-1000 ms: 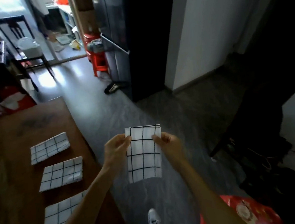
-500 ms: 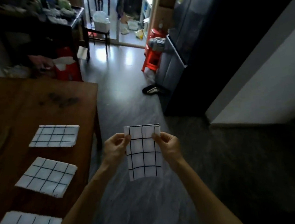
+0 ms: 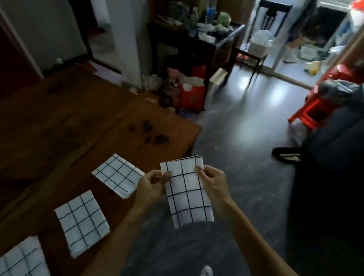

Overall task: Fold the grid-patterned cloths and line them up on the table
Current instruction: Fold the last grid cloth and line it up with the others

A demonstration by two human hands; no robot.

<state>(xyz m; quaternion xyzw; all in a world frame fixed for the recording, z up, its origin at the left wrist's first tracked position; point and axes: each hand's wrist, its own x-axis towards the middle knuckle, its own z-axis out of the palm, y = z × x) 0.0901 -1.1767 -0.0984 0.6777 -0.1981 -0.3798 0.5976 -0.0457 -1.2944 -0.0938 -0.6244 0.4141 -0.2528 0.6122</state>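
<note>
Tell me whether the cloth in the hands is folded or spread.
Folded: the held cloth is a narrow strip with layered edges at its top, pinched by left hand and right hand.

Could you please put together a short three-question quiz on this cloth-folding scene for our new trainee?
1. How many folded grid cloths lie on the wooden table?
2. True or false: the held cloth rests flat on the table.
3. Which describes the grip? A: the left hand alone pinches it. B: both hands pinch its upper edge. C: the right hand carries it on an open palm.

Key
1. Three: the near cloth, the middle cloth and the far cloth, in a row along the table's edge.
2. False: it hangs in the air, beside the table, over the floor.
3. B.
</note>
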